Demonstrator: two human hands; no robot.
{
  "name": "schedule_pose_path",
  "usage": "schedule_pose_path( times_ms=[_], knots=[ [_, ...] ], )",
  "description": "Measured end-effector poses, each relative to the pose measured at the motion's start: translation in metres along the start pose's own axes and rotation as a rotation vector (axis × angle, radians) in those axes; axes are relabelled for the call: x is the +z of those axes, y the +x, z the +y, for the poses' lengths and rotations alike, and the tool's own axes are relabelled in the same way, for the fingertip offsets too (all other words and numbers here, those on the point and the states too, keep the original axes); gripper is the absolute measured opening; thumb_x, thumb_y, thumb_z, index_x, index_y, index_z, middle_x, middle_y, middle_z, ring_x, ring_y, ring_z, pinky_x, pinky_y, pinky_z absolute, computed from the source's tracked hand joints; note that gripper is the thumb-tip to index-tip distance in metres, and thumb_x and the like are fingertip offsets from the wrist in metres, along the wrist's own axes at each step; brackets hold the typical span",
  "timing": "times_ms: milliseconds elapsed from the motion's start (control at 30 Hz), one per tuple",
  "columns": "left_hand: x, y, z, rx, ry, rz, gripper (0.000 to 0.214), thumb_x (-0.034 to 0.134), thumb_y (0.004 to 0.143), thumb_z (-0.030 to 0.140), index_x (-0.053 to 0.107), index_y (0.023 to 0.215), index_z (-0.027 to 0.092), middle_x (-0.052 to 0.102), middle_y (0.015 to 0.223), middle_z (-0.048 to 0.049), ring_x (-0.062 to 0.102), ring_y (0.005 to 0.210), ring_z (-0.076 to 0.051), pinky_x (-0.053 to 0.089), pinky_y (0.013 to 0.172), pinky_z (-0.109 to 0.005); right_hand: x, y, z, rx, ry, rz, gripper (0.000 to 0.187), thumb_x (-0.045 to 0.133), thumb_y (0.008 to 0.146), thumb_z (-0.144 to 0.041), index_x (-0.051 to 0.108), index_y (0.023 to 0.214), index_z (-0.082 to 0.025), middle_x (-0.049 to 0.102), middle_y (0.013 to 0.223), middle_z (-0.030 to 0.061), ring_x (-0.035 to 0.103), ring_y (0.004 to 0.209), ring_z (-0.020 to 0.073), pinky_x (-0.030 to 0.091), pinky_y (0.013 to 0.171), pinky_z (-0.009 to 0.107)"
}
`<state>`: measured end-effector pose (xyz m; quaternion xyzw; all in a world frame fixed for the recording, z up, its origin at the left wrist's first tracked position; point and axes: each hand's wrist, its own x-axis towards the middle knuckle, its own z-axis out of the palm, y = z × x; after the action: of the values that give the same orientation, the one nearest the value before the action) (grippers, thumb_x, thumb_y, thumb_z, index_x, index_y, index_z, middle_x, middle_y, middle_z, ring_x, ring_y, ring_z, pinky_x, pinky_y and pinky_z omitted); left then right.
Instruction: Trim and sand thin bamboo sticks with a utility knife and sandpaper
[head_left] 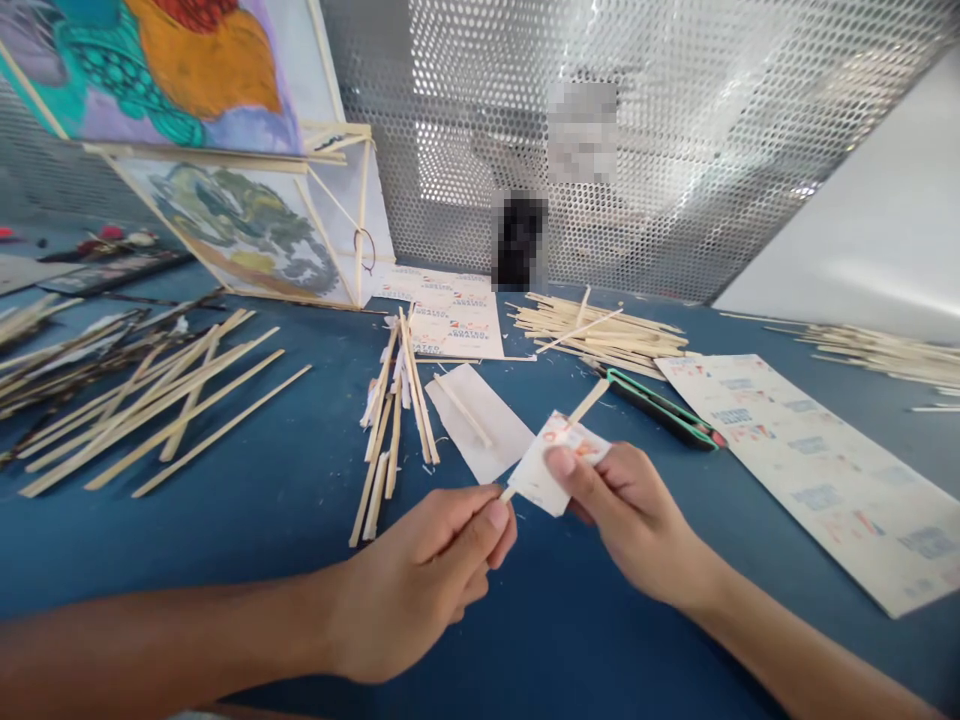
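My left hand (424,575) is closed, pinching the near end of a thin wooden stick (589,400) between thumb and forefinger. My right hand (626,510) is closed on a small white printed paper piece (551,465) that wraps the middle of that stick. The stick's far end pokes out beyond the paper toward a green-handled cutter (664,410). Both hands hover just above the blue table (285,480).
A white paper scrap with a stick on it (484,420) and a bundle of paper-wrapped sticks (397,400) lie ahead. Loose stick piles lie at left (142,400), centre back (600,335) and far right (885,350). Printed sheets (825,470), painted kites (247,230) and a perforated metal wall (675,150) surround.
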<state>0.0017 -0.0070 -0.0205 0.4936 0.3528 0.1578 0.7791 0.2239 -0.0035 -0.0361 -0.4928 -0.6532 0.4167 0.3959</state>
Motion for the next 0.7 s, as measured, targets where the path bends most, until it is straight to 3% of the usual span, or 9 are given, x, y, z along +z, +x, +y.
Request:
schedule_pose_path(
  times_ms=[133, 233, 267, 367, 400, 500, 633, 700],
  knots=[
    [-0.0009, 0.0015, -0.0029, -0.016, 0.007, 0.024, 0.045, 0.045, 0.101, 0.063, 0.042, 0.081, 0.023, 0.020, 0.056, 0.0120, 0.014, 0.046, -0.007, 0.011, 0.039, -0.020, 0.0017, 0.0005, -0.0002, -0.014, 0.007, 0.133, 0.057, 0.050, 0.102, -0.056, 0.038, 0.060, -0.020, 0.031, 0.057, -0.0042, 0.025, 0.054, 0.0092, 0.019, 0.049, 0.029],
    [-0.0016, 0.0021, -0.0049, -0.009, 0.025, 0.034, 0.046, 0.046, 0.100, 0.064, 0.043, 0.082, 0.022, 0.022, 0.059, 0.0115, 0.017, 0.046, -0.007, 0.012, 0.040, -0.020, 0.0023, 0.0030, 0.0020, -0.001, 0.008, -0.020, 0.059, 0.047, 0.103, -0.058, 0.038, 0.058, -0.020, 0.030, 0.055, -0.0045, 0.024, 0.052, 0.0088, 0.019, 0.047, 0.028],
    [-0.0017, 0.0021, -0.0052, -0.007, 0.027, 0.041, 0.046, 0.046, 0.100, 0.064, 0.043, 0.081, 0.022, 0.022, 0.059, 0.0115, 0.017, 0.046, -0.006, 0.012, 0.039, -0.019, 0.0017, 0.0040, 0.0032, -0.004, 0.009, 0.005, 0.059, 0.048, 0.102, -0.059, 0.039, 0.058, -0.020, 0.030, 0.054, -0.0047, 0.024, 0.051, 0.0087, 0.018, 0.047, 0.028],
    [-0.0017, 0.0019, -0.0050, -0.013, 0.021, 0.046, 0.046, 0.045, 0.100, 0.064, 0.043, 0.080, 0.022, 0.021, 0.057, 0.0120, 0.015, 0.046, -0.007, 0.013, 0.039, -0.019, -0.0015, 0.0058, 0.0056, -0.016, 0.031, 0.261, 0.059, 0.050, 0.101, -0.061, 0.040, 0.059, -0.020, 0.030, 0.055, -0.0047, 0.024, 0.053, 0.0089, 0.017, 0.047, 0.028],
    [-0.0016, 0.0018, -0.0047, -0.011, 0.022, 0.039, 0.046, 0.045, 0.100, 0.064, 0.043, 0.080, 0.022, 0.021, 0.056, 0.0121, 0.015, 0.045, -0.007, 0.013, 0.039, -0.019, -0.0020, 0.0057, 0.0056, -0.009, 0.028, 0.231, 0.059, 0.050, 0.101, -0.060, 0.040, 0.059, -0.020, 0.031, 0.055, -0.0046, 0.024, 0.053, 0.0090, 0.018, 0.047, 0.028],
    [-0.0014, 0.0016, -0.0037, -0.001, 0.028, 0.038, 0.047, 0.044, 0.100, 0.064, 0.043, 0.080, 0.022, 0.021, 0.057, 0.0122, 0.016, 0.045, -0.006, 0.012, 0.039, -0.019, -0.0004, 0.0044, 0.0033, 0.007, -0.013, -0.027, 0.061, 0.049, 0.101, -0.060, 0.041, 0.057, -0.019, 0.032, 0.053, -0.0043, 0.026, 0.051, 0.0086, 0.019, 0.047, 0.028],
    [-0.0017, 0.0019, -0.0028, -0.018, 0.023, 0.055, 0.047, 0.043, 0.101, 0.064, 0.042, 0.079, 0.022, 0.020, 0.055, 0.0125, 0.015, 0.045, -0.007, 0.011, 0.039, -0.019, 0.0027, 0.0046, 0.0009, -0.018, 0.009, 0.200, 0.059, 0.053, 0.099, -0.061, 0.041, 0.059, -0.020, 0.033, 0.056, -0.0043, 0.027, 0.053, 0.0091, 0.020, 0.048, 0.028],
    [-0.0017, 0.0024, -0.0029, -0.018, 0.026, 0.050, 0.047, 0.043, 0.101, 0.064, 0.043, 0.079, 0.022, 0.020, 0.055, 0.0125, 0.015, 0.044, -0.006, 0.012, 0.039, -0.018, 0.0026, 0.0045, 0.0010, 0.004, -0.009, 0.093, 0.060, 0.052, 0.100, -0.060, 0.041, 0.058, -0.020, 0.035, 0.054, -0.0038, 0.029, 0.052, 0.0092, 0.021, 0.048, 0.027]
  ],
)
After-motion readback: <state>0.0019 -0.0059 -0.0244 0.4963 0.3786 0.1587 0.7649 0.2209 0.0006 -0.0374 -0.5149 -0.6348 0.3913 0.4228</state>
